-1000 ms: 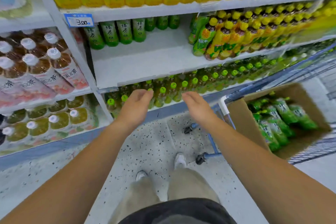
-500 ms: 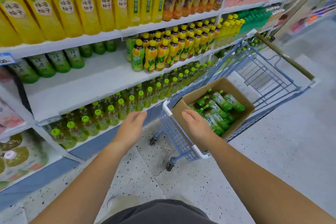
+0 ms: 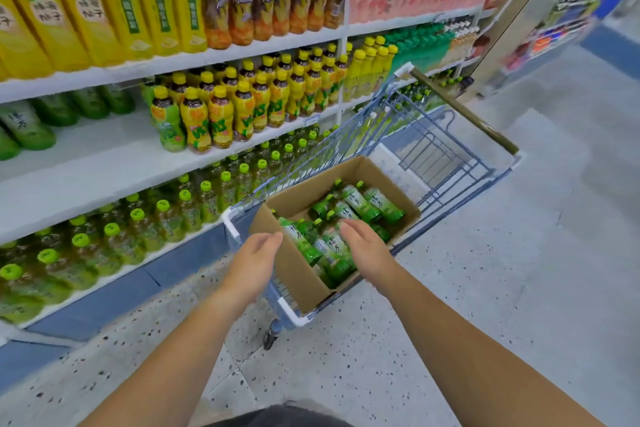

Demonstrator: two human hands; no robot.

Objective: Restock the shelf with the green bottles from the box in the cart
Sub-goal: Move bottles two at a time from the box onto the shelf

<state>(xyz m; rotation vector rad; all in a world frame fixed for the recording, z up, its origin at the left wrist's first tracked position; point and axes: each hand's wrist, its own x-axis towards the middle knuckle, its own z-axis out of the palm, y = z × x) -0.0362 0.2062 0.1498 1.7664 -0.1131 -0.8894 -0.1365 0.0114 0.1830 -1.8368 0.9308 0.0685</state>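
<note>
Head view.

- The cardboard box (image 3: pixel 299 276) sits in the near end of the blue wire cart (image 3: pixel 446 163), centre of the frame.
- The green bottles (image 3: pixel 360 203) lie on their sides inside the box, packed close together.
- The left hand (image 3: pixel 254 262) is at the near-left wall of the box. Its fingers are straight and together, and it holds nothing.
- The right hand (image 3: pixel 363 251) is over the bottles at the near side of the box, fingers extended and slightly spread. Contact with a bottle cannot be determined.
- The shelf (image 3: pixel 104 159), left of centre, shows a bare white surface with a few green bottles at its back.
- Yellow-capped bottles (image 3: pixel 221 114) stand just beside that bare area, on the same shelf.
- The cart stands on the speckled floor (image 3: pixel 346 374), beside the shelving.
</note>
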